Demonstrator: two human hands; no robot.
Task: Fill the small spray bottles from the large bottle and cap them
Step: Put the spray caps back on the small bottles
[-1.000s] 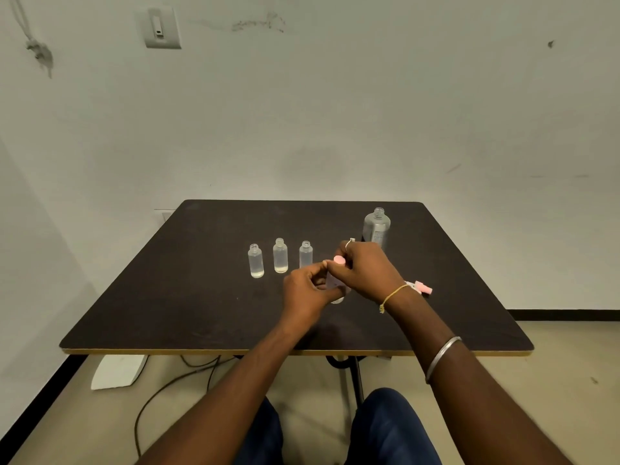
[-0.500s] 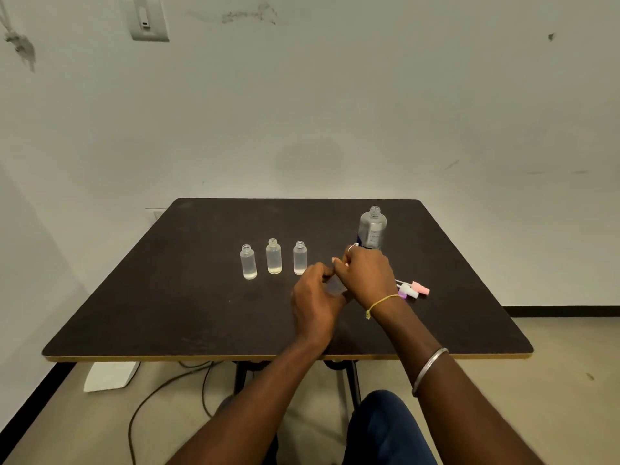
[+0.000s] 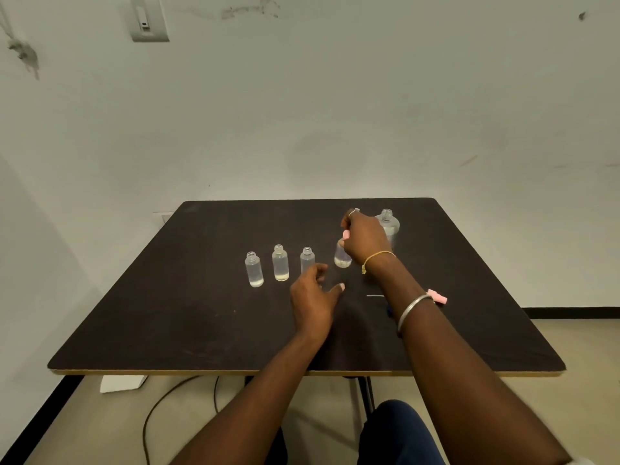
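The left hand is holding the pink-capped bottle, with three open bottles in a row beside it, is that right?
No: in the head view the right hand holds the pink-capped bottle; the left hand holds nothing. The three open bottles are in a row beside it.

small bottles (image 3: 280, 268) block centre, table (image 3: 161, 317) bare left

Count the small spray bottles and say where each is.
4. Three uncapped stand in a row: left bottle, middle bottle, right bottle. The fourth bottle, pink-capped, is held by the right hand near the large bottle.
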